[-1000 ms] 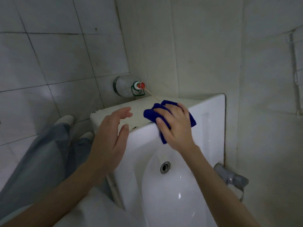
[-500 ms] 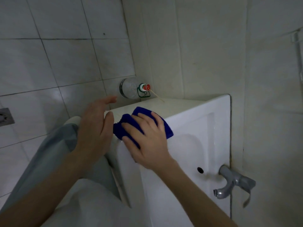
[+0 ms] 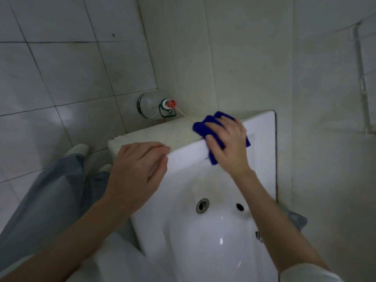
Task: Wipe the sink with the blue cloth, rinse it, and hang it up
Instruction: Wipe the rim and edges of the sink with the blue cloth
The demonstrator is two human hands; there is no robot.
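A white ceramic sink (image 3: pixel 262 127) fills the lower middle of the head view, its drain (image 3: pixel 202 205) and overflow hole (image 3: pixel 239 207) visible in the basin. My right hand (image 3: pixel 227 143) presses a crumpled blue cloth (image 3: pixel 203 126) flat on the sink's far rim, near the wall corner; most of the cloth is under my palm and fingers. My left hand (image 3: pixel 138 169) rests on the sink's left edge with loosely curled fingers, holding nothing.
A clear plastic bottle (image 3: pixel 150 106) with a red cap and a thin stick lies on the tiled floor beyond the sink. A metal tap (image 3: pixel 293 218) juts from the right wall. A white rail (image 3: pixel 364 82) is fixed at far right. My legs stand at left.
My right hand has slid the blue cloth along the rim from the left corner towards the wall side. My left hand has stayed at the sink's left edge. The head view has tilted down.
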